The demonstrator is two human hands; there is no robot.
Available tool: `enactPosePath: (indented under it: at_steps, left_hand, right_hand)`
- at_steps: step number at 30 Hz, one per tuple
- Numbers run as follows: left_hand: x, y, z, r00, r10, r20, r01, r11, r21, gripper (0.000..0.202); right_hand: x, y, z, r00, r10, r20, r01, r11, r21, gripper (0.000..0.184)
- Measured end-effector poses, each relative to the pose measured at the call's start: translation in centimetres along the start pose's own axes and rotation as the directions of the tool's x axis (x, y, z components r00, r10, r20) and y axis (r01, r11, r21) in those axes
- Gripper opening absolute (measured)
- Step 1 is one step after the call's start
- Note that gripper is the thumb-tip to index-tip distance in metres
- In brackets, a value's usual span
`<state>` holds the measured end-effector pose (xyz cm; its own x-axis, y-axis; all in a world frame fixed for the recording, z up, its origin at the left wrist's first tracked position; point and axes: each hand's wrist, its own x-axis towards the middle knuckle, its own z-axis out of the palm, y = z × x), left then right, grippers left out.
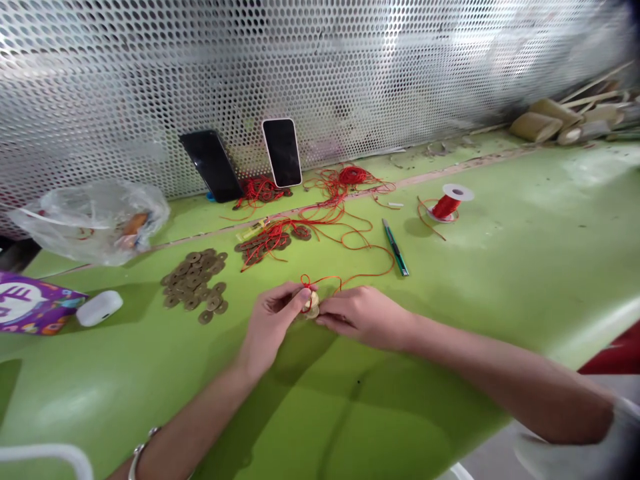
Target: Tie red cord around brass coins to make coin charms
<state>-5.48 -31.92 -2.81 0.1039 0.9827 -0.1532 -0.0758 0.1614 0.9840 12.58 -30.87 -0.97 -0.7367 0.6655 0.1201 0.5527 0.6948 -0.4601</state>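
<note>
My left hand (281, 313) is closed, pinching brass-coloured coins (313, 305) with red cord (306, 281) looped at their top. At the coins' right edge, the fingers of my right hand (363, 315) are pressed together; they touch or grip the coins, and part of the grip is hidden. From the coins the red cord runs up and right across the green table. Beyond my hands lies a bundle of coins tied with red cord (265, 243). Loose coins with holes (195, 280) are heaped left of it.
A green utility knife (395, 248) and a spool of red cord (447, 203) lie to the right. Two phones (213, 165) lean against the perforated metal panel (350, 80). At left are a plastic bag (95, 220), a white case (99, 308) and a purple box (37, 303).
</note>
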Motion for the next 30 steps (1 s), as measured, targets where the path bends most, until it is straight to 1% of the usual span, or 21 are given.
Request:
enactPosePath:
  at_steps: [3,7,9,11,14,16,20,22,26,30]
  left_hand:
    - [0.0,0.1,0.0,0.999,-0.009,-0.041,0.011,0.999,0.045,0.028]
    - [-0.4,0.6,0.3,1.000,-0.019,-0.005,0.019,0.988,0.153,0.023]
    - [-0.5,0.7,0.4,1.000,0.023,0.021,-0.027,0.975,0.222,0.021]
    - [-0.6,0.7,0.3,0.994,0.094,0.048,-0.105,0.934,0.340,0.021]
    - [-0.6,0.9,0.3,0.983,0.158,0.092,-0.183,0.845,0.503,0.021]
    - [-0.7,1.1,0.4,0.982,0.156,0.105,-0.188,0.828,0.529,0.022]
    - [-0.8,1.1,0.4,0.989,0.108,0.103,-0.146,0.841,0.521,0.024]
    - [-0.8,0.9,0.4,0.992,0.087,0.096,-0.124,0.848,0.515,0.025]
    - [-0.8,0.8,0.4,0.994,0.069,0.081,-0.100,0.865,0.492,0.027]
    - [-0.8,0.9,0.4,0.995,0.059,0.075,-0.088,0.877,0.473,0.028]
  right_hand:
    - [-0.6,-0.1,-1.2,0.996,-0.028,-0.079,0.021,0.997,-0.081,0.019]
    - [-1.1,-0.3,-2.5,0.965,-0.123,-0.230,0.088,0.984,-0.157,0.022]
    - [-1.2,-0.5,-2.9,0.948,-0.184,-0.261,0.136,0.972,-0.191,0.024]
    - [-1.3,-0.6,-3.2,0.935,-0.223,-0.276,0.161,0.960,-0.229,0.026]
    - [-1.3,-0.4,-3.3,0.920,-0.232,-0.315,0.150,0.953,-0.263,0.026]
    - [-1.3,-0.1,-3.3,0.906,-0.216,-0.363,0.124,0.958,-0.260,0.023]
    - [-1.4,0.5,-3.0,0.881,-0.190,-0.433,0.112,0.973,-0.200,0.015]
    - [-1.4,0.6,-2.8,0.878,-0.161,-0.451,0.121,0.986,-0.116,0.016]
    - [-1.3,0.2,-2.8,0.866,-0.055,-0.498,0.114,0.989,0.090,0.018]
    - [-1.2,-0.2,-3.0,0.846,-0.001,-0.532,0.111,0.978,0.176,0.016]
